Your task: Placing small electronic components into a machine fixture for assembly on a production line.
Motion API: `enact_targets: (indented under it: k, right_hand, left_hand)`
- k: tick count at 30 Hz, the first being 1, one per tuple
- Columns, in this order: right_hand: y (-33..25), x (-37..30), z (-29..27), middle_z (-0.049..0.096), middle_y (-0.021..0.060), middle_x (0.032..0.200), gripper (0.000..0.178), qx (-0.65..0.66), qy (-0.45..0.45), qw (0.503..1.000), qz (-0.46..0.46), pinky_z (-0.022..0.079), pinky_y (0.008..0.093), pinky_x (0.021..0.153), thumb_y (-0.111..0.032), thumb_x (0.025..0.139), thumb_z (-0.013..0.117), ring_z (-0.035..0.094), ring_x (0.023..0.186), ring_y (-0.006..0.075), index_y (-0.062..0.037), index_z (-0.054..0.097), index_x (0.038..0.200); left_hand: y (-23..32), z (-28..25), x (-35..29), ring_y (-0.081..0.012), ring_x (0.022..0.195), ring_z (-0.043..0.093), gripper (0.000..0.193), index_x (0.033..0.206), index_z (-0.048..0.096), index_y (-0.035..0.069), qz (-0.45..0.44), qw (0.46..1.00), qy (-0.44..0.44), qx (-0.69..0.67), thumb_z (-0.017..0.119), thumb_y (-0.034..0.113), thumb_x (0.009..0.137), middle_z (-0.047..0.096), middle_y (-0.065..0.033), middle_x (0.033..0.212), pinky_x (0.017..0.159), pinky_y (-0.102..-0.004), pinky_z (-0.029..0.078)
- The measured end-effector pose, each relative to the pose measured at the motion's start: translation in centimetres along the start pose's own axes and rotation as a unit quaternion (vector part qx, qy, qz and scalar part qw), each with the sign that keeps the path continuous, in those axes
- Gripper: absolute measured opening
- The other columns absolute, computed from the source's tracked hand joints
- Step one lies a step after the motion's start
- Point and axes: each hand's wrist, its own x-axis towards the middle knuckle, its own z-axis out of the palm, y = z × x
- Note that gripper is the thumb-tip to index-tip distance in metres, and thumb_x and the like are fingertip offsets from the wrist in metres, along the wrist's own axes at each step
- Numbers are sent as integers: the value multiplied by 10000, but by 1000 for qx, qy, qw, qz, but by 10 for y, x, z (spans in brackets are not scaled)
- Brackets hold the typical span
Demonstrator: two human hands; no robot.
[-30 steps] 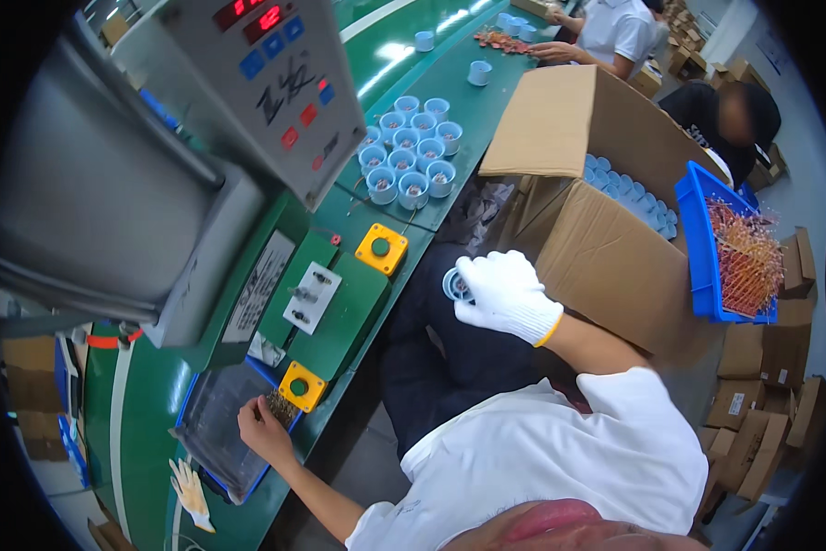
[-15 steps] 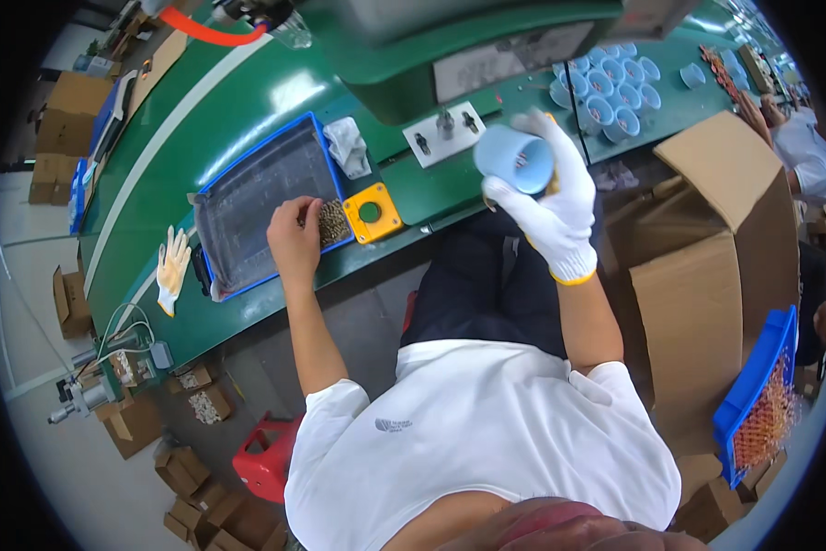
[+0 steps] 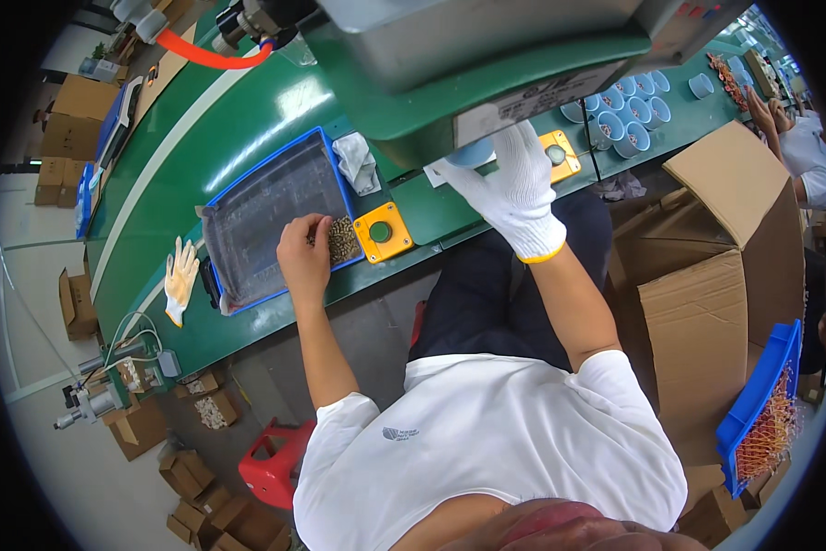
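Note:
My right hand (image 3: 514, 191), in a white knit glove with a yellow cuff, grips a light blue cup (image 3: 471, 154). The cup sits beneath the overhanging green machine head (image 3: 404, 124), which hides most of it. My bare left hand (image 3: 305, 254) is at the near right corner of a blue-rimmed tray (image 3: 275, 197), its thumb and fingers curled together. Beside those fingers lies a heap of small brass-coloured parts (image 3: 344, 241); whatever they pinch is too small to make out. A yellow button box (image 3: 385, 246) with a green button adjoins the tray.
Another yellow button box (image 3: 567, 168) stands right of my glove, with several blue cups (image 3: 632, 142) beyond it. A crumpled white cloth (image 3: 356, 163) and a loose glove (image 3: 181, 280) flank the tray. An open cardboard box (image 3: 693, 321) stands at my right; a co-worker sits farther right.
My right hand has carried the cup forward and left, in under the machine head. My left hand remains at the parts heap, with its fingers slightly shifted. The whole view has tilted a little.

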Motion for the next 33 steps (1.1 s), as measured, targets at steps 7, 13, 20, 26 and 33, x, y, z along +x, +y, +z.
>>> enact_targets:
  k: [7, 13, 20, 26, 33]
  right_hand:
    - [0, 5, 1, 681, 118, 1047, 477, -38, 0, 999, -18, 535, 438, 891, -265, 758, 867, 646, 1026, 348, -82, 665, 1149]
    - [-2, 22, -17, 680, 126, 908, 332, -105, -165, 978, 69, 564, 460, 777, -292, 763, 801, 684, 898, 348, -67, 674, 972]
    - [-3, 11, -36, 684, 142, 812, 314, 12, -5, 1000, 23, 565, 444, 732, -211, 762, 759, 686, 764, 366, -35, 699, 1015]
    - [82, -41, -68, 688, 107, 824, 335, -91, 74, 989, -90, 568, 415, 727, -71, 742, 800, 700, 760, 320, -48, 704, 1062]
    - [96, -51, -59, 703, 104, 856, 343, -89, 95, 988, -82, 574, 409, 737, 3, 731, 796, 714, 789, 308, -69, 709, 1056]
  left_hand:
    - [-2, -2, -1, -255, 744, 668, 102, 945, 723, 1, -6, 1000, -3, -1, 761, 91, 917, 700, -130, 841, 702, -345, 526]
    - [8, 7, 8, -305, 794, 667, 95, 950, 710, -7, 52, 998, 22, -23, 731, 84, 935, 689, -150, 868, 752, -385, 529]
    - [54, 9, -30, -348, 967, 689, 100, 1035, 690, -45, 110, 989, 22, -95, 666, 24, 966, 718, -165, 1007, 885, -414, 537]
    - [42, 42, -47, -368, 1031, 680, 81, 1020, 687, -31, 194, 974, 84, -78, 668, 31, 971, 725, -147, 1006, 953, -456, 523]
    - [41, 45, -43, -384, 1075, 665, 47, 964, 683, 2, 208, 974, 76, -39, 668, 45, 973, 729, -127, 993, 1006, -482, 500]
